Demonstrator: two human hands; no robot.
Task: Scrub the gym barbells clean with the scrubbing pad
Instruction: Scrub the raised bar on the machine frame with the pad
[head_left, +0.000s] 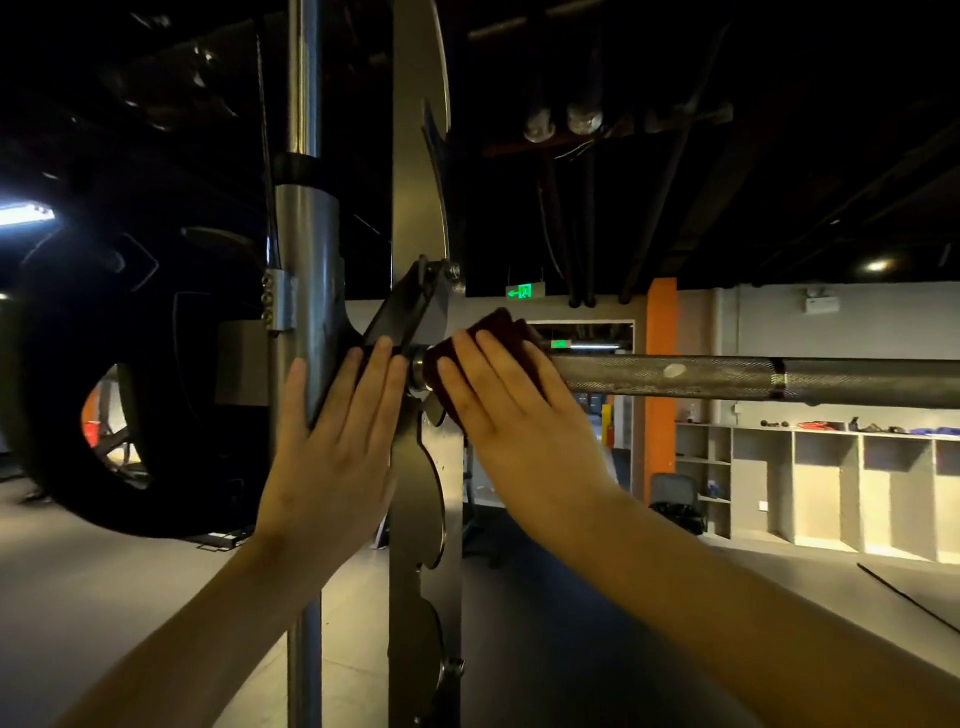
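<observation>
A knurled steel barbell (727, 376) runs level from the rack's hook out to the right edge. A dark red scrubbing pad (496, 327) is wrapped over the bar just right of its collar. My right hand (509, 410) lies over the pad with straight fingers and presses it onto the bar. My left hand (337, 441) rests flat, fingers straight, against the rack's hook plate and upright guide rod (304, 234), left of the collar. A large black weight plate (135, 384) hangs on the bar's left end, behind the rod.
The notched steel rack upright (418, 156) stands between my hands and runs top to bottom. Cubby shelves (831, 483) line the far right wall beside an orange column (661, 374). A dark chair (675, 493) sits below the column. Open gym floor lies beneath.
</observation>
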